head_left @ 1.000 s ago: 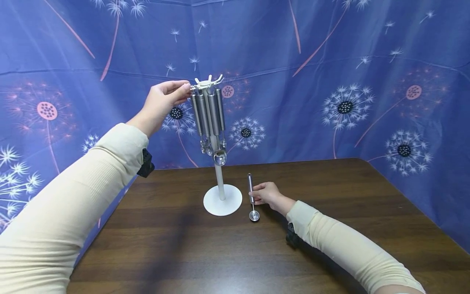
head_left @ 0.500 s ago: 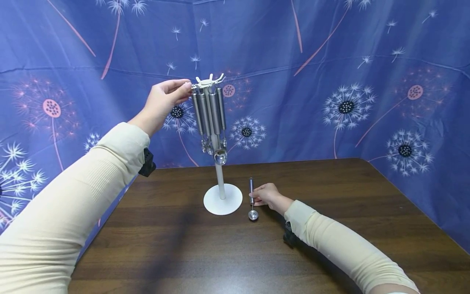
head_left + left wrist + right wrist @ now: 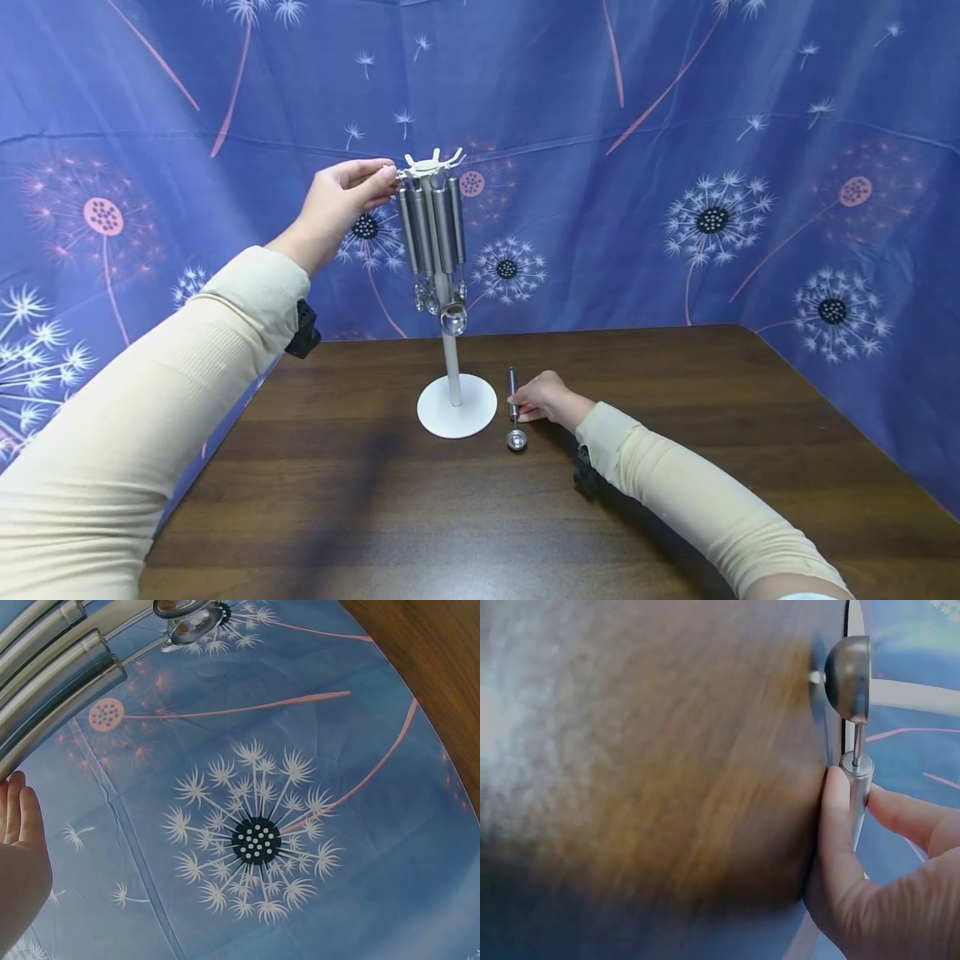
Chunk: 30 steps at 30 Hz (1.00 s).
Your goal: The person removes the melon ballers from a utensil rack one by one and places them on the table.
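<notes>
A white utensil stand (image 3: 450, 358) stands upright, with several metal utensils (image 3: 444, 233) hanging from its top hooks. At the left rim of that top, my left hand (image 3: 339, 204) pinches a hook between thumb and fingers; the exact grip is hidden in the left wrist view, where hanging handles (image 3: 60, 682) show beside the fingers. To the right of the stand's base, my right hand (image 3: 549, 395) pinches the handle of a small metal scoop (image 3: 516, 439). Its round bowl (image 3: 847, 679) faces me in the head view, at or very near the tabletop; contact cannot be told.
The stand's round white base (image 3: 431, 417) rests on a dark wooden table (image 3: 675, 400). A blue curtain (image 3: 585, 225) with dandelion print hangs behind the table and along its sides. The table's back edge runs just behind the stand.
The scoop's handle end has dropped lower in the head view, and its bowl has shifted slightly left. My left hand keeps its hold on the stand's top.
</notes>
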Each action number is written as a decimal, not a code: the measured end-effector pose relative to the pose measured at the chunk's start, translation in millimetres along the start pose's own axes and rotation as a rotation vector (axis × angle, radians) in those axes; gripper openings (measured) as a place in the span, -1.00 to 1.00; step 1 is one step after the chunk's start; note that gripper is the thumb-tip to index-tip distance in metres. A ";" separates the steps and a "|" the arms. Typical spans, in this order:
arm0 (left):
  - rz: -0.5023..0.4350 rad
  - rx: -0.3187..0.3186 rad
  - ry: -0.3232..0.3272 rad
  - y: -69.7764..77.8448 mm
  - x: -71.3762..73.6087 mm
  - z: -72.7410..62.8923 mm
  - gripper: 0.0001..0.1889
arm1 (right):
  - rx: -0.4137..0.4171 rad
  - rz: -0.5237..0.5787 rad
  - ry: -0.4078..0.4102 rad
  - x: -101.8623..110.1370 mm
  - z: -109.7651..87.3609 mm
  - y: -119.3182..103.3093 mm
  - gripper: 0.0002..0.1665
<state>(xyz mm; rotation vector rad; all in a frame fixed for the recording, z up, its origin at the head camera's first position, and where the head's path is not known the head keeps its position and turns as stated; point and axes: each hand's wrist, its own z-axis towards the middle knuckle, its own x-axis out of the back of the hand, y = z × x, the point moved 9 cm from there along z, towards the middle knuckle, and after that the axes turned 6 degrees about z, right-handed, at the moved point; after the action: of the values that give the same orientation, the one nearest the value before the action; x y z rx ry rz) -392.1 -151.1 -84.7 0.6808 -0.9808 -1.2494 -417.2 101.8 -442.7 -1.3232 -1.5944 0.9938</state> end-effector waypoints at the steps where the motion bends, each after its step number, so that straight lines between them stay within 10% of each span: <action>1: 0.001 -0.001 0.000 0.1 -0.7 0.3 -0.50 | -0.004 -0.004 -0.002 0.0 0.0 0.5 -0.84; 30: 0.003 0.020 0.007 0.2 0.3 -0.9 -0.51 | -0.032 -0.074 -0.073 -0.4 -0.8 -2.1 -0.86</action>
<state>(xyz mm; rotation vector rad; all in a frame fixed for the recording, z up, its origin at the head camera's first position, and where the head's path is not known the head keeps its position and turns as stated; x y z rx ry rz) -391.2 -151.5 -84.8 0.6986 -0.9891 -1.2358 -417.1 101.2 -440.5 -1.2528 -1.7089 0.9848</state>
